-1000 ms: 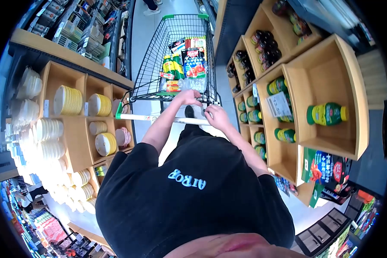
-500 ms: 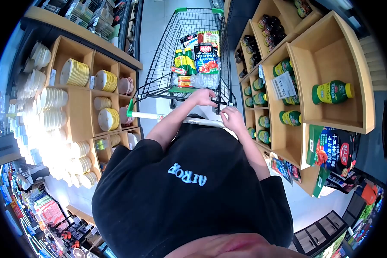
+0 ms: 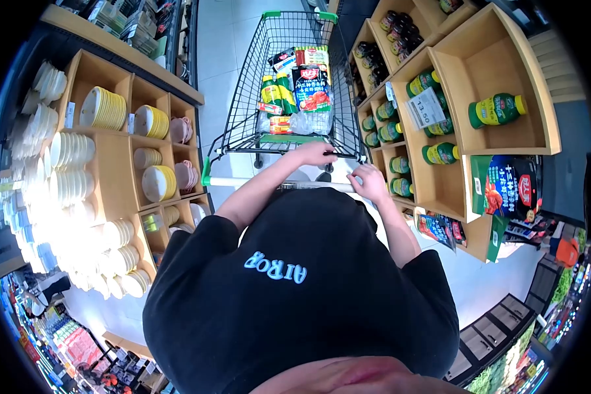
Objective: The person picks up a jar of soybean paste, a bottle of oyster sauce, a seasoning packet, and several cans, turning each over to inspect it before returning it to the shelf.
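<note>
A wire shopping cart with green corners stands in front of me. Two green bottles with yellow caps, a black and blue seasoning pouch and several other packets lie in it. My left hand hovers past the white cart handle, its fingers curled at a small dark item I cannot make out. At the handle's right end is my right hand, its fingers closed around the bar. The forearm and shirt hide part of the handle.
On the left, wooden shelves hold stacked plates and bowls. Close on the right, a wooden rack carries green bottles, dark jars and a price card. Hanging pouches jut out there. Tiled floor runs ahead.
My right hand has moved right, away from the left hand, and its fingers have closed more. The left hand has dropped slightly. The shelves have shifted slightly in view.
</note>
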{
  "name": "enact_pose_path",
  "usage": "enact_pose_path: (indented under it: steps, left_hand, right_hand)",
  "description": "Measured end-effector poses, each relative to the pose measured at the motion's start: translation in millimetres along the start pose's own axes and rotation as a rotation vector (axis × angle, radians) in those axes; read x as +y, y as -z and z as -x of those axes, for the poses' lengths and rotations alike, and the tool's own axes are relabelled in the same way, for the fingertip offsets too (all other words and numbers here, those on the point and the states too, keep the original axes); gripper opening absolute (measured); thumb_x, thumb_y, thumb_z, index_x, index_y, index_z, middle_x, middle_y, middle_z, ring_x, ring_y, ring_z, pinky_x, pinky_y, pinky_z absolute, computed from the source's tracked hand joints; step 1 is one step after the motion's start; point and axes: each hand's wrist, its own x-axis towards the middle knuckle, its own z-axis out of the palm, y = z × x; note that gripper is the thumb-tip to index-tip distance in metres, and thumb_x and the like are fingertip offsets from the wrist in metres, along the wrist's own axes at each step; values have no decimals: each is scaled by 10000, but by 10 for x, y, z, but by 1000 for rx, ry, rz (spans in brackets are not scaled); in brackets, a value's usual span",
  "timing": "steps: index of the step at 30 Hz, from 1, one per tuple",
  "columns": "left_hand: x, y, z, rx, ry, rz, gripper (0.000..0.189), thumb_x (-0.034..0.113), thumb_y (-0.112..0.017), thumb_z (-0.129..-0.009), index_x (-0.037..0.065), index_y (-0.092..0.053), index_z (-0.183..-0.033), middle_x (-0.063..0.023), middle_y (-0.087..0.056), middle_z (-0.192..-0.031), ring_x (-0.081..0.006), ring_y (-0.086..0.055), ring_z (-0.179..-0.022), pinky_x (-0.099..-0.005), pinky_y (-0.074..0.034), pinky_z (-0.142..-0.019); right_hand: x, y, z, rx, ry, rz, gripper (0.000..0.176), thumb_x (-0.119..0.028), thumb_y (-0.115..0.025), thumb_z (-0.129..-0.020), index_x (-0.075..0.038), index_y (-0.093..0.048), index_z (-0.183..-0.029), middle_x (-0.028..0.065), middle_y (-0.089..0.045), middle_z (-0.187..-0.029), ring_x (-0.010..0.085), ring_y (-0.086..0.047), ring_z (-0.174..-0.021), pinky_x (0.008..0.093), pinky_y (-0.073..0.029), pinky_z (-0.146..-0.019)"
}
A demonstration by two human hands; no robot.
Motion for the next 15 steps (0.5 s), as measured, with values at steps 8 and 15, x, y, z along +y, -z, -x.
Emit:
enact_pose_path:
  steps: [8, 15]
  left_hand:
    - [-296, 33, -87, 116, 138, 714, 390, 351, -623, -901, 11, -674, -1084, -34, -670, -950, -115, -581, -826, -245, -477, -755]
    - [-278, 266, 67, 42, 429, 969, 538, 459, -501, -949, 61, -523, -1311, -59, -623, -1243, -200, -574, -1110, -345, -391, -963]
  right_hand:
    - [-188, -25, 56, 11, -11, 69, 220, -192, -611, -833, -36, -637, -680, 119, -621, -695, 310, -606, -712, 394, -485, -676]
    - [-248, -135, 120, -34, -48, 126, 280, -227, -552, -872, -45, -630, -674, 103, -625, -713, 309, -603, -741, 410, -479, -729]
